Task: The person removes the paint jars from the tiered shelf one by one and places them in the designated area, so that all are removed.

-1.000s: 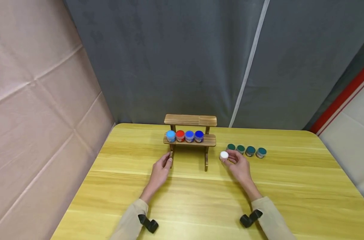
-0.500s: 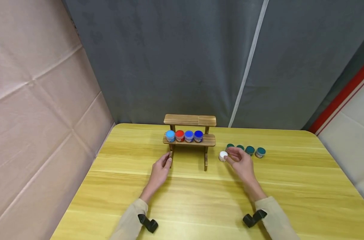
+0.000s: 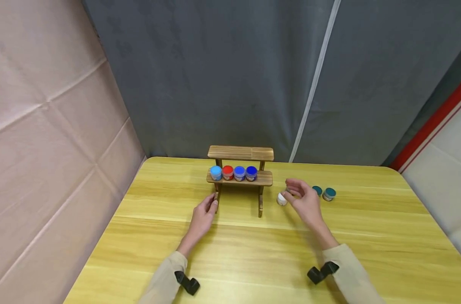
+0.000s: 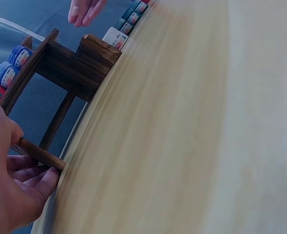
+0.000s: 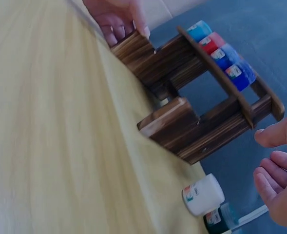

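Note:
My left hand (image 3: pixel 202 217) grips the left leg of a two-tier wooden rack (image 3: pixel 241 152), thumb on one side and fingers on the other. The lower shelf bears a row of paint jars: light blue (image 3: pixel 216 172), red (image 3: pixel 228 172), blue (image 3: pixel 239 172) and dark blue (image 3: pixel 251 172). To the right of the rack a white paint jar (image 5: pixel 203 194) stands on the table beside a dark green jar (image 5: pixel 221 218). Above them hovers my right hand (image 3: pixel 306 204), thumb and fingers apart around nothing. It hides some green jars in the head view.
Two teal-lidded jars, one of them the rightmost jar (image 3: pixel 329 194), show past my right hand. The wooden table (image 3: pixel 245 257) ends at a grey curtain (image 3: pixel 215 76). A pale wall covering (image 3: pixel 55 169) borders the left side.
My right hand has let go of the white jar and risen slightly away toward the green jars, hiding more of them. The left hand keeps its hold on the rack.

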The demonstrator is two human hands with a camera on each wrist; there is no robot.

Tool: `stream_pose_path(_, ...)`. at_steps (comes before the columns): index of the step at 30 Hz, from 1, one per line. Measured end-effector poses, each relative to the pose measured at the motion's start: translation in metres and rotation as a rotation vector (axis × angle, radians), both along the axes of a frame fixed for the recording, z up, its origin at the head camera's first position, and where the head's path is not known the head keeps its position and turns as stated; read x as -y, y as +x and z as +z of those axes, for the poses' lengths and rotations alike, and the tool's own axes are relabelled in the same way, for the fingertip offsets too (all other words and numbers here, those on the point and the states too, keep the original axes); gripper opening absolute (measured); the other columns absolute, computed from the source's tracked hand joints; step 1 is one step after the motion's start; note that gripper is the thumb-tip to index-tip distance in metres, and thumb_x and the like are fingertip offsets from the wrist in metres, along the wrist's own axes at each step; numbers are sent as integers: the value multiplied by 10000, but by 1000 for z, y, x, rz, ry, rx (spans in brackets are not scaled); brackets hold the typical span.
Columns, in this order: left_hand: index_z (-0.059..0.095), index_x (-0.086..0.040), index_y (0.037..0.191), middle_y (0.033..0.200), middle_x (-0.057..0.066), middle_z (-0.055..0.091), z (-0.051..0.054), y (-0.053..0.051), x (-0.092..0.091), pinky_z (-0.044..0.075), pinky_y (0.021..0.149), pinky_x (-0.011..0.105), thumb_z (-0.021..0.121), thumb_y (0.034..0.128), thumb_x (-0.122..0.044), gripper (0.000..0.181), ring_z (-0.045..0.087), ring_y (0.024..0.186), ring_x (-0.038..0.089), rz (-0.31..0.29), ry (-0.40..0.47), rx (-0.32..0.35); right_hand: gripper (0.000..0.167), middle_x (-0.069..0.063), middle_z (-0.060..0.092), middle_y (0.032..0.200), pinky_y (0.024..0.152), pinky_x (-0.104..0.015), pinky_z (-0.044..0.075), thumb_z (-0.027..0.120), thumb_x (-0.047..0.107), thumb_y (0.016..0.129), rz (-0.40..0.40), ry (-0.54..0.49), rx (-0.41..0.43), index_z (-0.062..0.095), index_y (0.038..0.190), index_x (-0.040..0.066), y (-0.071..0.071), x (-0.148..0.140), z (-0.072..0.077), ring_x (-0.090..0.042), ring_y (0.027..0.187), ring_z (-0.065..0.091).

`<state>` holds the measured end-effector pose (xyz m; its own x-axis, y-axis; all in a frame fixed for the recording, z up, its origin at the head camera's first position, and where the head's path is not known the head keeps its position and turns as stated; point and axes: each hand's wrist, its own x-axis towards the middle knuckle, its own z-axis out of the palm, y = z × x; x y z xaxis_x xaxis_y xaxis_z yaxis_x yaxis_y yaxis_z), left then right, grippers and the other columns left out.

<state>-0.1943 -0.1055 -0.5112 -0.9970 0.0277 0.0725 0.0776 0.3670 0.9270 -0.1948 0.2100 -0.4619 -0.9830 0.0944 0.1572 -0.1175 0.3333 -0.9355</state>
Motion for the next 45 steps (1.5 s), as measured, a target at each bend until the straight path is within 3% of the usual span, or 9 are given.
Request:
stream_pose_path(4, 459, 28, 1489, 1479, 243, 524, 0, 1, 0, 492, 1109, 451, 491, 1073, -202, 477, 549, 1345, 373, -2, -7, 3, 448, -194, 632, 1361, 1027, -291, 559, 734, 101, 932, 14, 6, -12, 597, 1343, -12, 1, 4, 7, -146, 1148, 646)
stream_pose_path(6, 456, 19, 1494, 1483, 238, 523, 1, 1, 0, 492, 1110, 454, 488, 1076, -216, 481, 546, 1348, 370, -5, -9, 6, 450, -186, 634, 1363, 1049, -333, 546, 735, 104, 932, 18, 2, -20, 597, 1345, -7, 1, 6, 10, -121, 1146, 640)
stream_pose_path(12, 453, 18, 1497, 1487, 237, 518, 2, 0, 0, 487, 1115, 455, 489, 1075, -220, 485, 542, 1352, 372, -5, -9, 8, 463, -200, 629, 1364, 1081, -360, 516, 744, 99, 924, 42, -45, -51, 593, 1345, -19, 0, 16, 21, -350, 1257, 604)
stream_pose_path(21, 462, 30, 1486, 1480, 243, 523, -1, -1, 0, 490, 1110, 446, 492, 1072, -202, 475, 549, 1345, 375, 0, -11, -7, 468, -225, 615, 1367, 1096, -305, 509, 741, 31, 910, 86, -132, -86, 580, 1341, -51, -4, 35, 37, -338, 1267, 599)
stream_pose_path(29, 471, 32, 1480, 1472, 240, 533, -1, 0, -1, 495, 1108, 448, 492, 1072, -199, 469, 554, 1341, 368, 3, -17, -10, 489, -238, 610, 1365, 1092, -286, 511, 749, 6, 893, 117, -152, -86, 572, 1345, -56, -8, 52, 42, -348, 1270, 596)
stream_pose_path(37, 472, 34, 1479, 1471, 239, 533, 0, -1, -2, 492, 1111, 439, 498, 1068, -199, 473, 555, 1340, 361, 11, -20, -5, 516, -248, 599, 1376, 1133, -419, 487, 760, 44, 893, 127, -141, -91, 564, 1358, -63, -16, 67, 43, -355, 1276, 589)
stream_pose_path(45, 462, 43, 1481, 1478, 247, 523, 0, 0, -2, 484, 1118, 439, 490, 1070, -188, 473, 546, 1349, 369, 5, -13, -1, 524, -248, 600, 1378, 1151, -423, 475, 776, 62, 887, 136, -157, -83, 570, 1351, -67, -25, 78, 40, -369, 1283, 590)
